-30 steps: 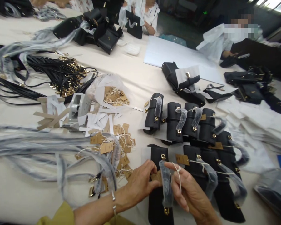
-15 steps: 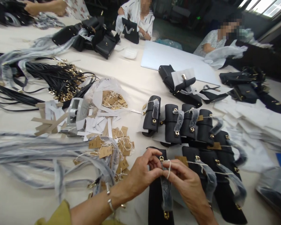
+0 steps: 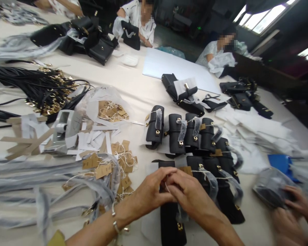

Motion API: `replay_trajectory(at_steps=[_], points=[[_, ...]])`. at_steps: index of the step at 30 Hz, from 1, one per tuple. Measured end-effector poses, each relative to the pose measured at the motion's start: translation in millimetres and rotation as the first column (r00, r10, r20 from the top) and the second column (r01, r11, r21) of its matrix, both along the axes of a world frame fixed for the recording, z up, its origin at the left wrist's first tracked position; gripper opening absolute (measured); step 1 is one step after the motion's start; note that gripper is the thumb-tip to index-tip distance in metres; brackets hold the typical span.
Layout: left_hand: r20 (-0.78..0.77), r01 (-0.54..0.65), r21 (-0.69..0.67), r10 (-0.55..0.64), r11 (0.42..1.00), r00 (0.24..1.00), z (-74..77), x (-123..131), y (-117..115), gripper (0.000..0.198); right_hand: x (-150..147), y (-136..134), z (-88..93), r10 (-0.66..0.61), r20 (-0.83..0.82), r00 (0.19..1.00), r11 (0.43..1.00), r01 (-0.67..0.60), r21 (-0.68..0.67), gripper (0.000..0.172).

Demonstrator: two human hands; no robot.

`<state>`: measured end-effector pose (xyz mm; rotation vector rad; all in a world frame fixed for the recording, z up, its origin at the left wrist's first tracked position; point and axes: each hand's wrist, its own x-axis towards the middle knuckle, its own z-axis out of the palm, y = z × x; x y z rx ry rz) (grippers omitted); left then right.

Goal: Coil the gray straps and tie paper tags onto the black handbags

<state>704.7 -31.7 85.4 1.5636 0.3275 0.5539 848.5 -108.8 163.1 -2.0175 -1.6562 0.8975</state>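
Observation:
My left hand point(image 3: 154, 188) and my right hand point(image 3: 187, 193) meet over a black handbag point(image 3: 171, 218), fingers closed and overlapping. A thin white tag string point(image 3: 167, 186) shows between the fingertips, and both hands pinch it; the rest is hidden by my fingers. Below them, the bag's plastic-wrapped handle point(image 3: 181, 215) runs to a gold ring fitting point(image 3: 179, 226). A brown card tag point(image 3: 187, 170) lies just behind my right hand. To the right stand more black bags point(image 3: 229, 201) with wrapped handles and strings.
Loose brown tags point(image 3: 127, 165) and a grey tape dispenser point(image 3: 64, 130) lie left, near black straps point(image 3: 23, 82) with gold clasps. Beyond are more black bags point(image 3: 178, 131) and white paper sheets point(image 3: 254, 130). At right, another person's hands point(image 3: 295, 205) touch a plastic-wrapped black item point(image 3: 268, 188).
My hands have come closer together, fingers now overlapping around the string. The view has shifted right, and another person's hands have appeared at the right edge.

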Motion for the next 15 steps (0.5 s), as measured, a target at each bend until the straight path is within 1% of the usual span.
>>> replay_trajectory(at_steps=[2, 3, 5, 6, 8, 10, 11, 12, 13, 15], points=[[-0.079, -0.005, -0.076, -0.001, 0.997, 0.997, -0.6, -5, 5, 0.053, -4, -3, -2.0, -0.029, 0.062, 0.998, 0.998, 0.025, 0.053, 0.018], [-0.111, -0.016, -0.067, 0.008, 0.998, 0.994, -1.8, -8, 7, 0.042, -5, -5, -4.1, -0.060, 0.084, 0.995, 0.995, 0.053, 0.079, 0.019], [-0.134, -0.070, 0.019, 0.072, 0.997, 0.988, -6.0, -17, 10, 0.015, -7, -10, -9.6, -0.148, 0.084, 0.985, 0.984, 0.139, 0.107, 0.020], [-0.125, -0.104, 0.071, 0.112, 0.992, 0.986, -9.1, -22, 11, 0.006, -8, -13, -12.7, -0.201, 0.061, 0.978, 0.975, 0.194, 0.112, 0.020], [-0.086, -0.133, 0.157, 0.147, 0.979, 0.985, -16.9, -31, 9, 0.010, -9, -16, -18.5, -0.320, 0.004, 0.947, 0.942, 0.317, 0.113, 0.022], [-0.054, -0.103, 0.218, 0.117, 0.971, 0.992, -24.8, -37, 3, 0.015, -10, -16, -22.3, -0.447, -0.042, 0.894, 0.884, 0.448, 0.134, 0.024], [-0.047, -0.088, 0.231, 0.101, 0.969, 0.994, -27.7, -40, 1, 0.016, -11, -16, -23.2, -0.492, -0.052, 0.869, 0.856, 0.494, 0.152, 0.024], [-0.045, -0.092, 0.222, 0.105, 0.971, 0.994, -29.2, -41, -2, 0.016, -12, -16, -23.2, -0.516, -0.051, 0.855, 0.838, 0.517, 0.173, 0.024], [-0.049, -0.122, 0.188, 0.133, 0.975, 0.990, -29.0, -41, -4, 0.013, -14, -15, -22.6, -0.516, -0.040, 0.856, 0.836, 0.513, 0.196, 0.023], [-0.072, -0.207, 0.055, 0.211, 0.977, 0.975, -23.5, -40, -5, 0.005, -17, -15, -19.9, -0.447, 0.010, 0.895, 0.866, 0.429, 0.256, 0.021]])
